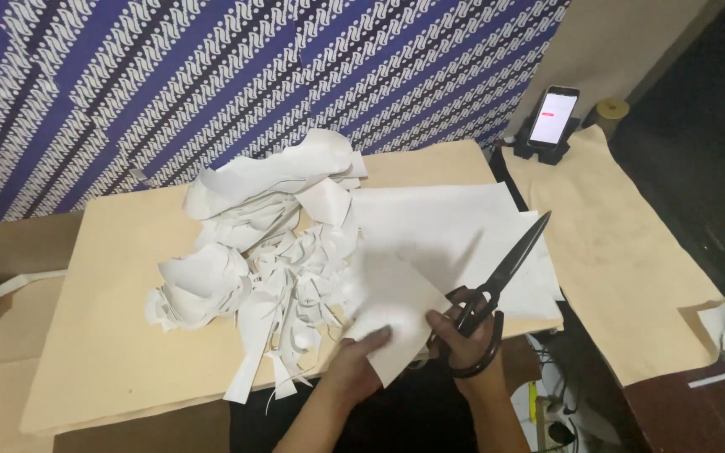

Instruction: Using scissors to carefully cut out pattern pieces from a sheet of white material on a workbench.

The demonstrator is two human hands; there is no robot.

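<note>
Left hand: the left hand (362, 356), at 6 o'clock in the view, pinches the near corner of a small white paper sheet (392, 315), thumb on top, fingers under it.
Right hand: the right hand (467, 335), just to the 3 o'clock side of the left, has its fingers through the loops of large black metal scissors (497, 281); the blades look closed or nearly so and point toward 1 o'clock.
Held sheet: it sits just above the near edge of the tan board tabletop (111, 352), overlapping a stack of larger flat white paper sheets (438, 222) beyond it at 12 o'clock.
Handling of sheet: judged light, thin and floppy; it likely sags unless pinched close to the cut line, and it tears or creases easily. An edge or corner grip near the blades seems best.
Handling of scissors: judged heavy and stiff, with long blades; best taken by the loops.
Scraps: a heap of curled white paper offcuts (262, 252) lies at 9 o'clock from the hands, touching the flat stack.
Other things: a smartphone on a dark stand (553, 117) stands at 1 o'clock, well apart, beside a brown kraft paper sheet (623, 252).
Hard to see: the held sheet is motion-blurred, so its exact outline is unclear; the left fingers beneath it are hidden; both forearms are cut off by the lower frame edge; the area under the table is dark.
</note>
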